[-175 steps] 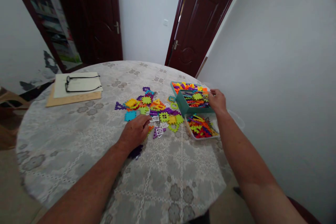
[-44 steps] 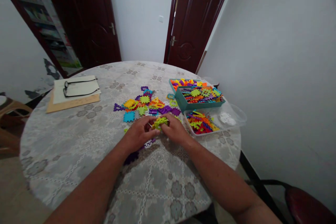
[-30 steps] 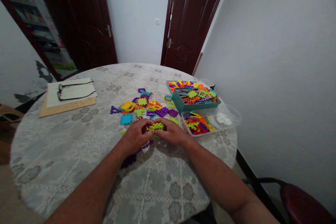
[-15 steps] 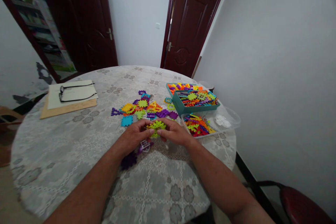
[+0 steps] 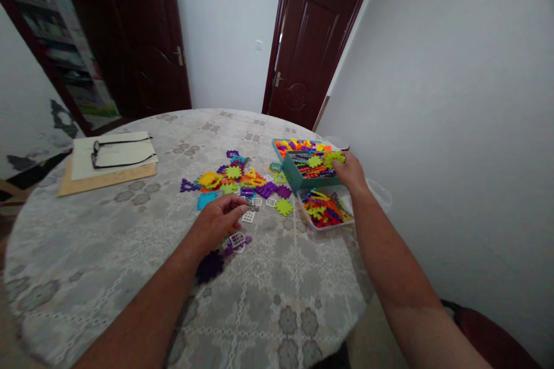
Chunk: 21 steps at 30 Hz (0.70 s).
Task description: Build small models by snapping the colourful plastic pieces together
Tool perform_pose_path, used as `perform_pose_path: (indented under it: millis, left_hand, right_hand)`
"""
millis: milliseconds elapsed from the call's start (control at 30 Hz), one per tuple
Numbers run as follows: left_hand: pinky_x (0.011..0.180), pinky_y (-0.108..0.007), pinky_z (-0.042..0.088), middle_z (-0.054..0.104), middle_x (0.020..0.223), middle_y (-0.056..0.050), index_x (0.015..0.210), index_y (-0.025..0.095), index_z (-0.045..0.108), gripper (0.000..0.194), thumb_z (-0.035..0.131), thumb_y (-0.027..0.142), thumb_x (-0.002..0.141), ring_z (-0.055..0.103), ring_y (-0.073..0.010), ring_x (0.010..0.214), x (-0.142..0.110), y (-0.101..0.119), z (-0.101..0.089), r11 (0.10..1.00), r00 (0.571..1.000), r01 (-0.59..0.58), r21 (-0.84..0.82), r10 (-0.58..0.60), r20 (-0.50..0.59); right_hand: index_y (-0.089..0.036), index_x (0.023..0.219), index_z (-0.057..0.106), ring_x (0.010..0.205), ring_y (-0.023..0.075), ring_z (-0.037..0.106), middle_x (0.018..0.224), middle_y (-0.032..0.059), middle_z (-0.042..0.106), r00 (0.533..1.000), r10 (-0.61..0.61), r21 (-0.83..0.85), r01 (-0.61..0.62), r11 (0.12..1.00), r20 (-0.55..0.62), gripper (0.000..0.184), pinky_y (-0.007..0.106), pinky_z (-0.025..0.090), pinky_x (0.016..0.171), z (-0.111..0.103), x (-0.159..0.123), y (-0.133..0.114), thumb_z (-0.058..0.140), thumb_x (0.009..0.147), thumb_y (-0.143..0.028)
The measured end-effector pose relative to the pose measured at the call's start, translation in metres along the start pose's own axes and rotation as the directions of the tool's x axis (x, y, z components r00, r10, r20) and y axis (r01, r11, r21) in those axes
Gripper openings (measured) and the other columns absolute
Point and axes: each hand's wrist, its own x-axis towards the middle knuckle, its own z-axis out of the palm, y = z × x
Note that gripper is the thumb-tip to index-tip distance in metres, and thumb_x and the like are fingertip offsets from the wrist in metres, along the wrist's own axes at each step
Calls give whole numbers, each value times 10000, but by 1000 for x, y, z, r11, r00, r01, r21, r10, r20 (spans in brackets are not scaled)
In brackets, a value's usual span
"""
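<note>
My right hand (image 5: 351,173) is closed on yellow-green toothed building pieces (image 5: 334,159) over the right end of the teal box (image 5: 318,181). That box holds rows of coloured pieces, with a yellow-green piece (image 5: 315,161) lying on top. My left hand (image 5: 217,222) rests low over the table, fingers slightly apart and holding nothing that I can see. Close to its fingertips lie white window-shaped pieces (image 5: 248,217) and another yellow-green piece (image 5: 284,206). A heap of coloured building pieces (image 5: 234,172) spreads behind it. A dark purple piece (image 5: 210,267) lies by my left wrist.
In front of the teal box stands a clear plastic tub (image 5: 321,227) with mixed pieces. Behind it is a teal lid (image 5: 277,147) filled with small parts. Black-framed glasses (image 5: 123,160) lie on papers (image 5: 82,164) at the left. A patterned cloth (image 5: 246,311) covers the round table.
Both hands held the yellow-green pieces together over the table half a second ago. My right hand has carried them right to the teal box, while my left hand has let go and stayed near the heap.
</note>
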Motion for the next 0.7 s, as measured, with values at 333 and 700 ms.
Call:
perform_pose_path:
  millis: [333, 700]
  left_hand:
    - [601, -284, 545, 649, 717, 33, 941, 196, 691, 353, 705, 530, 826, 616, -142, 594, 6, -13, -3, 1000, 994, -28, -2, 27, -107]
    - [636, -284, 499, 677, 734, 12, 913, 200, 696, 272, 628, 459, 866, 617, -163, 662, 7, -18, 0, 974, 979, -84, 209, 120, -166]
  right_hand:
    - [-129, 1218, 740, 950, 265, 700, 1159, 147, 755, 998, 51, 69, -48, 996, -42, 458, 406, 540, 910, -1, -1, 29, 509, 849, -272]
    - [-153, 1354, 661, 1206, 291, 651, 1327, 191, 677, 715, -455, 152, 448, 881, 531, 417, 407, 494, 1051, 34, -137, -85, 563, 950, -194]
